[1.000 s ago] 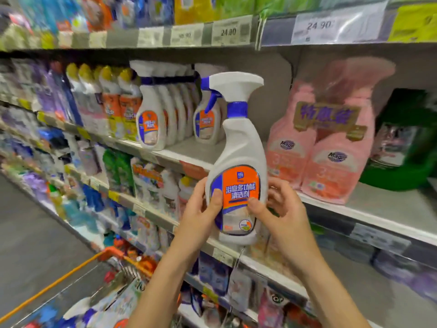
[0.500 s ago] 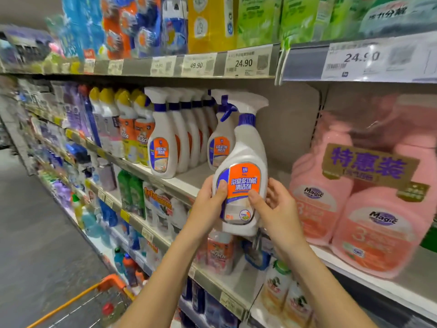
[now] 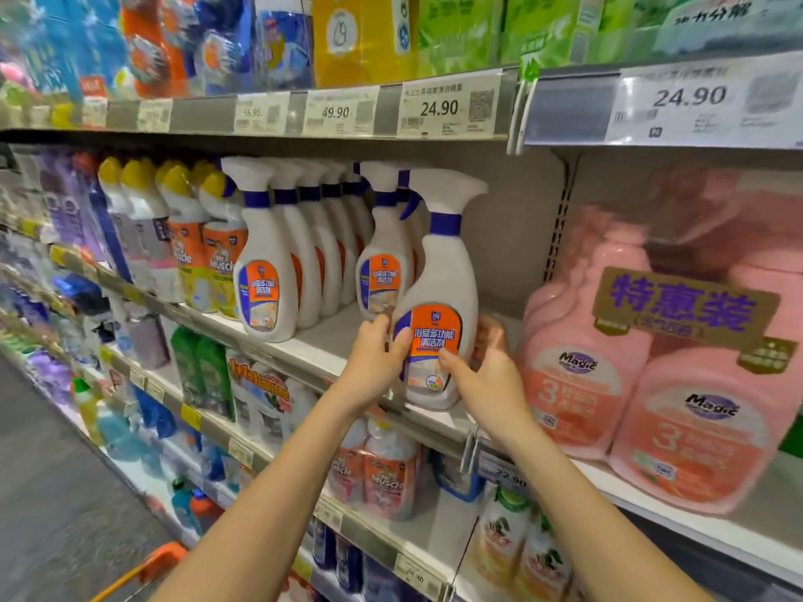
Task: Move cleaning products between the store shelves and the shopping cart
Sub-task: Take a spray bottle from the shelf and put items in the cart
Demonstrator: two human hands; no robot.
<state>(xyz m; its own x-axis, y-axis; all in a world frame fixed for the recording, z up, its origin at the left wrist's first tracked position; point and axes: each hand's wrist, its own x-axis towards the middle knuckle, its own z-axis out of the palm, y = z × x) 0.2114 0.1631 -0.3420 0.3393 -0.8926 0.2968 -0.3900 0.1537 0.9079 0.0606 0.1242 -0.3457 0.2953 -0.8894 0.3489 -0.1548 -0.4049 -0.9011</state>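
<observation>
Gripping a white spray bottle (image 3: 439, 297) low on its body with 2 hands. Clasping its left side with the left hand (image 3: 373, 362), thumb laid across the left edge of the orange label, fingers tucked out of sight behind. Pinching its right side with the right hand (image 3: 489, 378), thumb tip pressed to the label's lower right corner, fingers cupped behind the bottle and blurred. Held upright, blue collar and white trigger head on top, nozzle pointing right. Positioned at the front edge of the middle shelf (image 3: 321, 351), in the gap between the spray stock and the pink packs; cannot tell whether the base touches the board. Just behind and to the left, 1 matching bottle (image 3: 382, 262), and further left a row of matching bottles (image 3: 265, 271) running back into the shelf. Beyond those, yellow-capped bottles (image 3: 191, 236) with orange labels. To the right, just beside the right hand, pink bottle packs (image 3: 578, 349) under a purple-lettered band. Overhead, price tags (image 3: 447, 107) reading 49.90 and 24.90 along the upper shelf rail. Down at lower left, an orange cart handle (image 3: 158, 560) over grey floor.
</observation>
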